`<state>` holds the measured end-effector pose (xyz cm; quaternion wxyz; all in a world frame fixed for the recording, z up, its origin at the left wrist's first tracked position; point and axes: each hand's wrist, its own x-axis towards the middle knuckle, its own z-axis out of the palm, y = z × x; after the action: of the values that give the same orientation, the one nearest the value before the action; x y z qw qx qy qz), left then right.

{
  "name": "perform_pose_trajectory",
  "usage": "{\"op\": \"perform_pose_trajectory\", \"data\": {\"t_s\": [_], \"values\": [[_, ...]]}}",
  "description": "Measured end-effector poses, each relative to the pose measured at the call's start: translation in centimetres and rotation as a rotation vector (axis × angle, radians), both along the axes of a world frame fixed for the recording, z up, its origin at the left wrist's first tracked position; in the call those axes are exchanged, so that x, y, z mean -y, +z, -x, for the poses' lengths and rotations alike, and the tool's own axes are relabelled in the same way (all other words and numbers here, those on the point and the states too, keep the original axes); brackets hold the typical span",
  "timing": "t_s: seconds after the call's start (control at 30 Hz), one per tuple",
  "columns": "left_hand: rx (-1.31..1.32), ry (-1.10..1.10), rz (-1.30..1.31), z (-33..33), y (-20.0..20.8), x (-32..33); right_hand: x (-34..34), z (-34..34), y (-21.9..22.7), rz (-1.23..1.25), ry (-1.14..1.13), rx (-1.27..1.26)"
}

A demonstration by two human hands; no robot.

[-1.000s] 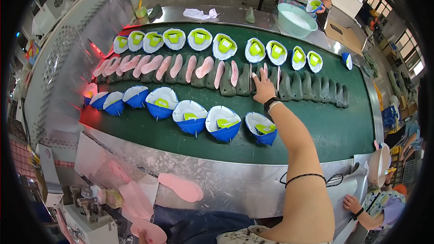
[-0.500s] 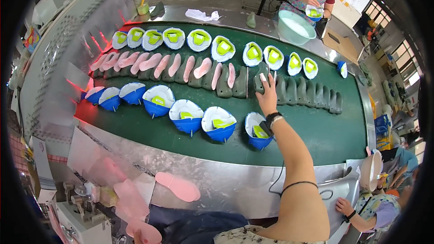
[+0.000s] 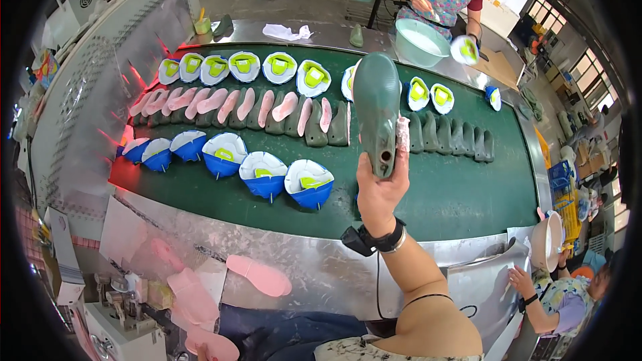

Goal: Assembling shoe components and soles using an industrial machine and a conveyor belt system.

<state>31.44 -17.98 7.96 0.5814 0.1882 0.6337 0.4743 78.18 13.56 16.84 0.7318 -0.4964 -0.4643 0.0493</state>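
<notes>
My right hand (image 3: 381, 194) is closed around the heel end of a dark green shoe last (image 3: 376, 103), raised upright above the green belt (image 3: 374, 217). A round hole shows near the last's lower end, and one finger has a whitish wrapping. At the lower left edge, my left hand (image 3: 201, 352) is mostly cut off, its fingers on a pink insole (image 3: 217, 343). Beyond the raised last, more green lasts (image 3: 435, 135) stand in a row. Left of it, pink insoles (image 3: 265, 107) lie on other lasts.
Blue-and-white shoe uppers (image 3: 309, 184) line the belt's near side; more uppers (image 3: 279, 67) line the far side. Loose pink insoles (image 3: 257, 275) lie on the metal ledge. A co-worker (image 3: 438, 0) stands behind a pale green basin (image 3: 421, 41). Another person (image 3: 545, 301) is at the right.
My right hand has taken a green last from the row and lifted it toward me. The co-worker across the belt has moved an upper aside. My left hand stays at the pink insole.
</notes>
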Motion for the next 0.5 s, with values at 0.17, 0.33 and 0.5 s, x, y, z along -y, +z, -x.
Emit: {"op": "perform_pose_trajectory", "data": {"t_s": [0.17, 0.33, 0.5], "values": [[0.113, 0.119, 0.047, 0.3, -0.3, 1.3, 1.9, 2.1, 2.4, 0.002, 0.051, 0.105], [-0.043, 0.068, -0.046, 1.2, -1.3, 1.8, 2.2, 2.7, 3.5, -0.087, 0.136, 0.066], [0.398, 0.373, 0.248, -0.4, 0.2, 1.1, 2.9, 2.8, 3.7, -0.131, 0.179, 0.026]]}}
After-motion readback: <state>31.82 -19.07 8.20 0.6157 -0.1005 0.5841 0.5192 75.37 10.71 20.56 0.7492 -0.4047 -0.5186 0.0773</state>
